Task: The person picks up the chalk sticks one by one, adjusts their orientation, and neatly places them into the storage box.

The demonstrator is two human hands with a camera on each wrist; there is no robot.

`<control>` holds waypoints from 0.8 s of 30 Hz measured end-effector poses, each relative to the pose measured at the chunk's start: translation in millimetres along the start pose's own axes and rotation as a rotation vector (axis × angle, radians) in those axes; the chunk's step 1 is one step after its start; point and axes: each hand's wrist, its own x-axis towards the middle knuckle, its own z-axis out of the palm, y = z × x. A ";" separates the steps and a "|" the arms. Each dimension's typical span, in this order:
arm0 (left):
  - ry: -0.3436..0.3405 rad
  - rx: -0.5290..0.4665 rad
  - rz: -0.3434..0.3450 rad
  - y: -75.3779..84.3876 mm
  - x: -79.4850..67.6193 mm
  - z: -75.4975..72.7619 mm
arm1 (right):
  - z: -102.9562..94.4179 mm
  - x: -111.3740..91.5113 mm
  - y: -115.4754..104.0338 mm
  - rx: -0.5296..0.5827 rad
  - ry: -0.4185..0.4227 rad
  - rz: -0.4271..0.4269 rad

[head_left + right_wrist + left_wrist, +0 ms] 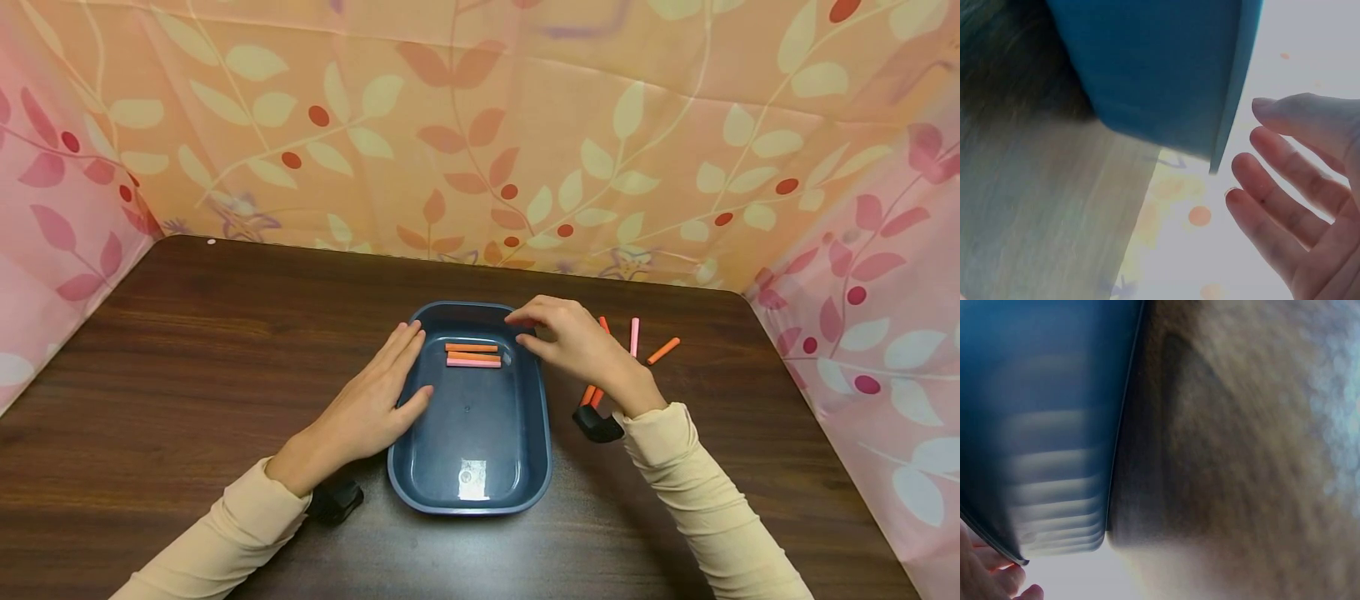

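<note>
A deep blue plastic tray (468,442) sits on the table with two orange sticks (471,347) and one pink stick (474,363), chalk-like, lying side by side in its far half. My left hand (371,400) rests along the tray's left rim, fingers straight and thumb over the edge. In the left wrist view only its fingertips (1007,579) show beside the tray wall (1047,394). Over the far right corner is my right hand (570,342), its fingers loosely bent and spread. Nothing lies between them in the right wrist view, where the tray's side (1147,69) shows nearby.
Right of the tray, several loose sticks lie on the dark wooden table (187,350), among them a pink one (635,333) and an orange one (663,351); my right forearm partly covers others. Black wrist cameras (597,425) hang under both wrists. Patterned cloth (480,150) encloses the table's back and sides.
</note>
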 end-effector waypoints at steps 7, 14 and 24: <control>0.000 -0.002 -0.002 0.0 -0.1 0.0 | -9.1 -9.7 10.4 0.026 0.034 0.028; 0.002 -0.002 0.001 -0.6 0.3 0.3 | -15.4 -19.3 24.1 -0.009 0.059 0.056; 0.005 0.006 0.004 -0.4 0.2 0.1 | -17.9 -33.6 42.7 -0.069 0.028 0.152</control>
